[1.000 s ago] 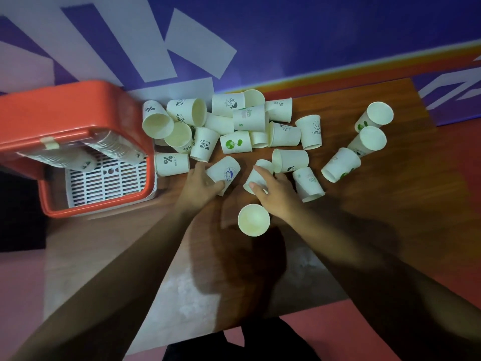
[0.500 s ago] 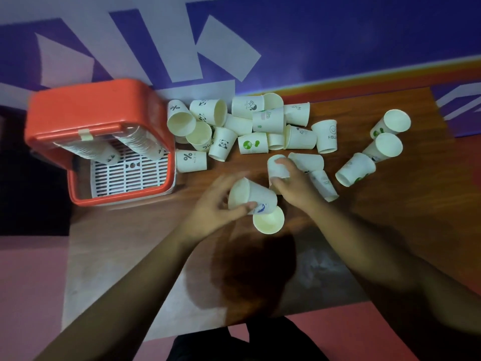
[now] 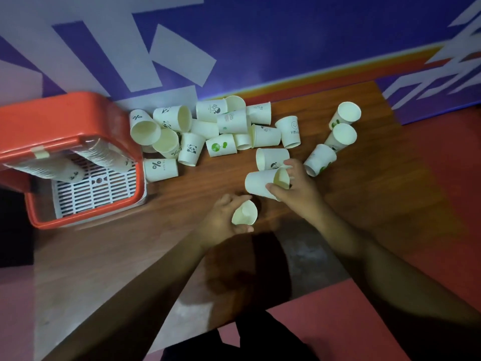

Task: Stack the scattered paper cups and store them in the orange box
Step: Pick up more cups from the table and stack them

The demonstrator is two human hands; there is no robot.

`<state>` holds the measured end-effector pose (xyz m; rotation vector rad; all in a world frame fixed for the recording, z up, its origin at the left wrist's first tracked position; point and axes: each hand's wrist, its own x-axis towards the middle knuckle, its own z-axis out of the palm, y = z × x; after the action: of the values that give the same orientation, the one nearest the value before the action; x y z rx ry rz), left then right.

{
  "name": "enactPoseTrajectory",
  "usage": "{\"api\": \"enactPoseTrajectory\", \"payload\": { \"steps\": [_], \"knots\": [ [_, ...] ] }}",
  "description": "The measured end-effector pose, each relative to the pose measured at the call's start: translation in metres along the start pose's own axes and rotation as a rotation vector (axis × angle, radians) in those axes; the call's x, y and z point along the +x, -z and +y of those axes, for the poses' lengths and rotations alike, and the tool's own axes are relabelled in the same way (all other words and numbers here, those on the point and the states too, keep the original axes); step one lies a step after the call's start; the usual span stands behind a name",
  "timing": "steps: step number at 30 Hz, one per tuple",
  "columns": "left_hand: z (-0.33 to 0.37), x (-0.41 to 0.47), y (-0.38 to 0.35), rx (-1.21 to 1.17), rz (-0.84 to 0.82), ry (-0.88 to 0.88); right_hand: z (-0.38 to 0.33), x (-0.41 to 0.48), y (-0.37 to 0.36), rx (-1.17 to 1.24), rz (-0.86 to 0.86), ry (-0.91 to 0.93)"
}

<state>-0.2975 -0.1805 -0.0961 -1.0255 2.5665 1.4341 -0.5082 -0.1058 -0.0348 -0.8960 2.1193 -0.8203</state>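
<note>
Paper cup (image 3: 260, 184), gripped sideways by the right hand (image 3: 299, 190), points its base left at the second cup (image 3: 244, 213), clutched mouth-up by the left hand (image 3: 221, 217) just below. The orange box (image 3: 65, 121) sits well left.

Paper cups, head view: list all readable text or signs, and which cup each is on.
"%": on the cup facing the camera, next to the orange box.
"%": on the cup lying on its side beside the box; the small print next to it is too blurred to read.
"HELL", the rest is hidden: on the cup mid-pile.
Print on the rear cups: too small to read.
</note>
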Motion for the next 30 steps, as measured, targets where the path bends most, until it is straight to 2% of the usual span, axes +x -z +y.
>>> {"api": "enactPoseTrajectory", "payload": {
  "steps": [3, 7, 11, 13, 15, 19, 26, 30],
  "knots": [
    [-0.005, 0.0, -0.007, -0.239, -0.042, 0.114, 0.003, -0.009, 0.002, 0.019, -0.037, 0.044],
    [-0.015, -0.008, -0.005, -0.445, -0.076, 0.233, -0.001, -0.017, 0.007, 0.05, -0.018, 0.165],
    [-0.022, -0.017, 0.001, -0.927, 0.005, 0.393, 0.001, -0.026, -0.003, -0.024, -0.159, 0.261],
    [-0.03, -0.018, -0.002, -1.055, -0.031, 0.45, 0.005, -0.03, -0.014, -0.131, -0.204, 0.278],
    [-0.028, -0.02, -0.004, -1.086, -0.072, 0.462, 0.012, -0.033, -0.027, -0.229, -0.252, 0.322],
    [-0.014, -0.016, -0.016, -1.111, -0.048, 0.468, 0.028, -0.036, -0.048, -0.315, -0.312, 0.323],
    [0.002, -0.004, -0.042, -1.064, 0.094, 0.457, 0.054, -0.04, -0.052, -0.144, -0.289, 0.223],
    [0.017, 0.006, -0.048, -0.991, 0.081, 0.443, 0.062, -0.039, -0.038, -0.109, -0.293, 0.16]
  ]
}}
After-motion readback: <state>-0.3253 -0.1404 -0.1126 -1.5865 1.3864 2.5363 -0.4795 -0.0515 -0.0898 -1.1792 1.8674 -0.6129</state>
